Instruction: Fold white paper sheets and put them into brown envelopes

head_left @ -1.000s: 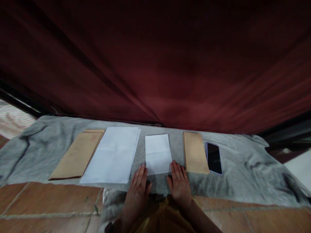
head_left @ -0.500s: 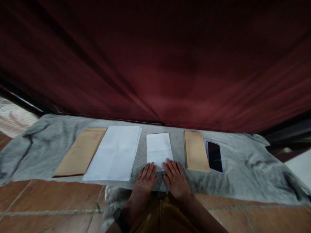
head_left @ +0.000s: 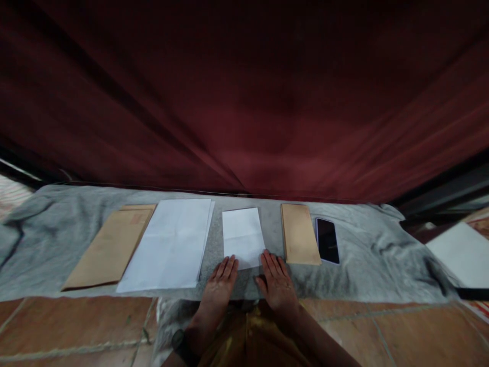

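A small white folded sheet of paper with a crease across it lies in front of me on the grey cloth. My left hand rests palm down, fingertips at the sheet's near left corner. At its near right corner lies my right hand, flat, the thumb held away from the fingers. Neither hand grips anything. Left of the folded sheet is a stack of larger white paper, creased crosswise. Brown envelopes lie beyond that stack, and smaller brown envelopes are to the right of my right hand.
A phone with a dark screen lies right of the small envelopes. The grey cloth is wrinkled at both ends. Behind it hangs a dark red fabric. Terracotta tiles show in front; a white flat object is at far right.
The view has turned slightly to the right, so things on the cloth appear further left. My hands are a little further apart, still flat at the sheet's near edge.
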`<state>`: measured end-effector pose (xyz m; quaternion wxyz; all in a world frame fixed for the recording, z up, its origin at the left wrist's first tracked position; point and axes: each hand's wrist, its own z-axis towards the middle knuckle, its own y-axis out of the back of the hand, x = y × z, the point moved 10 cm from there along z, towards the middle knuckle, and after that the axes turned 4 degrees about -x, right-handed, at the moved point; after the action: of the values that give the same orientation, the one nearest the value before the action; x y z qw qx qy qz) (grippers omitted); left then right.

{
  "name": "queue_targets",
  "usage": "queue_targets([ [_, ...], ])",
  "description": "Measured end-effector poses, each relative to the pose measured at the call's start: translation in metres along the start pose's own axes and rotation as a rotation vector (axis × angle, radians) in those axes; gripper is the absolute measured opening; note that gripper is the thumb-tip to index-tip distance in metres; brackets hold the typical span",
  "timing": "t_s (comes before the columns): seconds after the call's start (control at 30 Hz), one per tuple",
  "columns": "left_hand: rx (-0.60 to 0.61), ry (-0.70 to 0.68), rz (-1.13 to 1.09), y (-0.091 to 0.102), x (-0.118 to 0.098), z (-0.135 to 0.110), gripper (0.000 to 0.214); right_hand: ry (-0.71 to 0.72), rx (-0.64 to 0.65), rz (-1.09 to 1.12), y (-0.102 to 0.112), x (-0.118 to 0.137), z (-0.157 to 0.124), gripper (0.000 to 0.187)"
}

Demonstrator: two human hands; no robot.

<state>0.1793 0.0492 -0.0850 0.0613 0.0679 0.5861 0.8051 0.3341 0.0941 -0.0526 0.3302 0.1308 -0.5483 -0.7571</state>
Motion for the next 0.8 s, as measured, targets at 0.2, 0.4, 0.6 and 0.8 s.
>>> queue_targets([
  [0.2, 0.042, -0.028, 0.004, 0.007, -0.007, 0.012, 0.072, -0.047, 0.012, 0.005, -0.007, -0.001, 0.004, 0.059],
  [0.4, 0.09, 0.057, 0.016, 0.017, -0.011, 0.028, 0.066, -0.066, 0.019, 0.014, -0.005, 0.0, 0.008, 0.052],
  [0.6, 0.109, 0.065, -0.001, 0.024, -0.006, 0.035, 0.059, -0.024, 0.005, 0.059, 0.0, 0.003, 0.019, 0.047],
  [0.8, 0.059, 0.039, -0.074, 0.031, -0.003, 0.013, 0.057, 0.107, 0.082, 0.141, 0.001, 0.014, 0.023, 0.052],
])
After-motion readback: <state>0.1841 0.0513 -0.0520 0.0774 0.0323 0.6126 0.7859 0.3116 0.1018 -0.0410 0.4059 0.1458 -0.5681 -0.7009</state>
